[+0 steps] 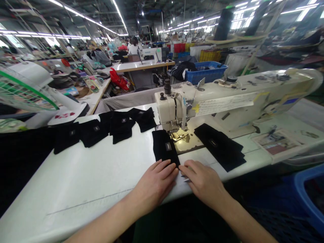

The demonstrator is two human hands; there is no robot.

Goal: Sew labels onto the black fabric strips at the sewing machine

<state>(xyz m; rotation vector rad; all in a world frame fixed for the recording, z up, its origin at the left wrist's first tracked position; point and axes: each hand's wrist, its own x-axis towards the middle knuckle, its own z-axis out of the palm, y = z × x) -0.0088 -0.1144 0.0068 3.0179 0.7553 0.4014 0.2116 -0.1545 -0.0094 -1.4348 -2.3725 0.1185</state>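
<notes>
A black fabric piece (164, 143) with a small woven label lies flat beside the sewing machine's presser foot (179, 136). The fingers of my left hand (158, 180) rest flat on its near end. My right hand (204, 180) is closed at the near right corner of that piece, thumb and index finger together at its edge. Pointed metal blades, like thread snips (186, 179), stick out from under its fingers; the rest of the tool is hidden in the palm. Right of the needle area lies a stack of black labelled pieces (219, 145).
The white sewing machine (227, 101) spans the back right of the table (101, 175). More black labelled pieces (93, 131) overlap in a row at the left. A green-rimmed fan (25, 87) stands far left. A blue basket (301, 189) sits below right.
</notes>
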